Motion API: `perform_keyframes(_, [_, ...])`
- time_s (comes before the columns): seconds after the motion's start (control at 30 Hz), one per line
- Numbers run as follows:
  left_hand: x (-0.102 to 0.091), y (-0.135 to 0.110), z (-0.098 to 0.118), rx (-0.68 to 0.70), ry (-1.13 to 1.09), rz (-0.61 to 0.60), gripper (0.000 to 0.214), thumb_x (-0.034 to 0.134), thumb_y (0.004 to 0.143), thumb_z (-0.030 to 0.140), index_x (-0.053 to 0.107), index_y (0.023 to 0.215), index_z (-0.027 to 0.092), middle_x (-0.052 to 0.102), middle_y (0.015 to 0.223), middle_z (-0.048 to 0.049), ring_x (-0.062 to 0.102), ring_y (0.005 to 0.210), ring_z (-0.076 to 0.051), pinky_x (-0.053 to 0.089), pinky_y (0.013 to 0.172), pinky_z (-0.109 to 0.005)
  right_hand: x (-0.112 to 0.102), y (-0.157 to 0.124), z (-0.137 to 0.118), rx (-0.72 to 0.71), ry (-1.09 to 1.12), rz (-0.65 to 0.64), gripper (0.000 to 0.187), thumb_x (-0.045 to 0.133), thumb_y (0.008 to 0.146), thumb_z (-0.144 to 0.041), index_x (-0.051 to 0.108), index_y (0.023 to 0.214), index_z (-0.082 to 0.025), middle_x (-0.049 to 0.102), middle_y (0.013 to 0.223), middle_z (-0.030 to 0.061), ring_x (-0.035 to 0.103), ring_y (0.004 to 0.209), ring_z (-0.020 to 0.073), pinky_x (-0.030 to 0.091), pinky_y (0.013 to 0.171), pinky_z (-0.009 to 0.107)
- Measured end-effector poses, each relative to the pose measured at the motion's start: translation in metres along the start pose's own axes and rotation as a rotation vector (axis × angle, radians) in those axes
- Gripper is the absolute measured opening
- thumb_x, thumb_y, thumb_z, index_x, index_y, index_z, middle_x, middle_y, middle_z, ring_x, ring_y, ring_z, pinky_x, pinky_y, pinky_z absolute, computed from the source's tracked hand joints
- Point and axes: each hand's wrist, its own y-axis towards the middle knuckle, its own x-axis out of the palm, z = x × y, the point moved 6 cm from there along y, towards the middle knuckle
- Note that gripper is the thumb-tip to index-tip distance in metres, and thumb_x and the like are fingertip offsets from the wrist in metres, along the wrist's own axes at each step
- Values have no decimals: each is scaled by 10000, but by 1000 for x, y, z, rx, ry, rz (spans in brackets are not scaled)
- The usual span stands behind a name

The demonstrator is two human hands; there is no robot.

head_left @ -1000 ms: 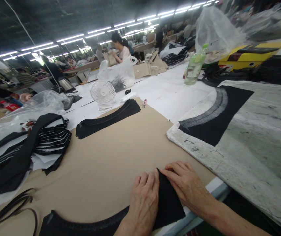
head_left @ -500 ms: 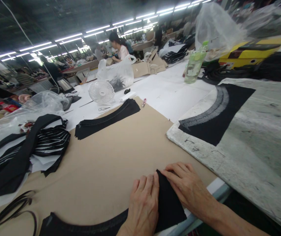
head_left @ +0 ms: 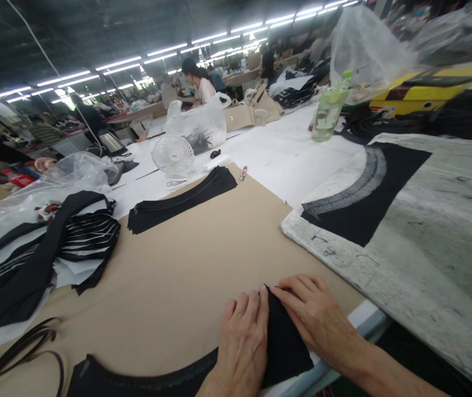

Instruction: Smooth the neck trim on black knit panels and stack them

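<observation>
At the near edge of the table, a curved black fabric piece (head_left: pixel 288 344) lies on the beige board (head_left: pixel 186 275). My left hand (head_left: pixel 244 336) rests over it, fingers extended side by side and bearing down along its edge; the thumb is hidden. With thumb and index finger together, my right hand (head_left: pixel 314 309) pinches the top corner of the same piece, just right of my left fingertips. The curved inner edge of the fabric runs left from under my left hand and carries a faint greyish band.
A stack of curved black pieces (head_left: pixel 182 198) lies farther up the board, near pink-handled snips (head_left: pixel 243 173). On the right, a grey-white slab (head_left: pixel 438 220) bears another black piece (head_left: pixel 389 187). Black strips (head_left: pixel 82 237), a white fan (head_left: pixel 173 154) and a green bottle (head_left: pixel 331 110) surround the work area.
Both hands keep nearly the same place on the black fabric piece, with only a tiny shift of the left fingers. The whole view has moved slightly.
</observation>
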Motion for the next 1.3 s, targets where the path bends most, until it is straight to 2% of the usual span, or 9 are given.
perform_keyframes(0.43, [1, 6, 4, 52, 45, -65, 436, 456, 850, 86, 494, 1285, 93, 628, 1099, -61, 525, 904, -206, 434, 756, -351, 1, -1, 0, -7, -55, 38, 315, 456, 887, -99, 615, 1134, -213, 627, 980, 53, 508, 904, 204, 304, 860, 384])
perform_keyframes(0.6, [1, 12, 4, 89, 41, -113, 413, 433, 871, 95, 495, 1280, 99, 610, 1142, -69, 517, 970, -225, 442, 825, -379, 2, -2, -1, -18, -74, 29, 311, 477, 874, -105, 614, 1132, -213, 625, 999, 56, 506, 915, 216, 308, 863, 395])
perform_keyframes(0.67, [2, 13, 0, 61, -21, -154, 424, 421, 872, 79, 494, 1287, 119, 608, 1140, -67, 517, 965, -221, 445, 831, -373, 2, -2, -1, -20, -79, 30, 313, 475, 875, -105, 614, 1132, -214, 625, 998, 57, 506, 914, 217, 308, 861, 396])
perform_keyframes(0.8, [5, 12, -17, -138, -226, -230, 506, 393, 873, 31, 475, 1325, 243, 599, 1103, -34, 514, 950, -193, 446, 850, -345, 0, -3, -2, -24, -92, 51, 320, 473, 869, -92, 621, 1123, -216, 631, 990, 54, 507, 910, 210, 309, 859, 388])
perform_keyframes(0.87, [6, 10, -20, -170, -269, -248, 521, 384, 886, 37, 466, 1334, 290, 592, 1092, -27, 510, 949, -187, 447, 855, -341, 0, -3, -3, -26, -99, 51, 320, 472, 870, -93, 621, 1126, -215, 630, 993, 54, 508, 913, 209, 309, 862, 389])
perform_keyframes(1.1, [7, 10, -9, -29, -153, -257, 510, 426, 889, 100, 408, 1388, 201, 591, 1137, -73, 515, 978, -232, 458, 861, -413, 2, -3, -3, -39, -107, 23, 311, 429, 890, -97, 621, 1116, -193, 622, 986, 65, 502, 921, 217, 307, 870, 409])
perform_keyframes(1.17, [6, 11, -18, -86, -265, -250, 506, 407, 889, 85, 442, 1364, 253, 592, 1130, -55, 518, 987, -215, 460, 881, -393, 2, -3, -3, -41, -113, 9, 310, 417, 894, -91, 623, 1106, -187, 621, 994, 66, 501, 922, 216, 308, 867, 410])
perform_keyframes(1.23, [3, 11, -35, -224, -476, -226, 502, 363, 898, 69, 471, 1336, 288, 601, 1085, -36, 530, 984, -179, 464, 906, -348, 2, -3, -3, -36, -116, -4, 308, 414, 898, -88, 624, 1098, -191, 620, 1000, 61, 503, 924, 212, 309, 870, 411])
perform_keyframes(1.3, [-2, 7, -51, -361, -671, -172, 474, 323, 906, 66, 513, 1295, 261, 605, 1052, -38, 541, 989, -153, 461, 931, -312, 2, -3, -3, -30, -116, -15, 305, 418, 900, -87, 623, 1097, -198, 620, 1000, 56, 506, 929, 208, 310, 875, 411])
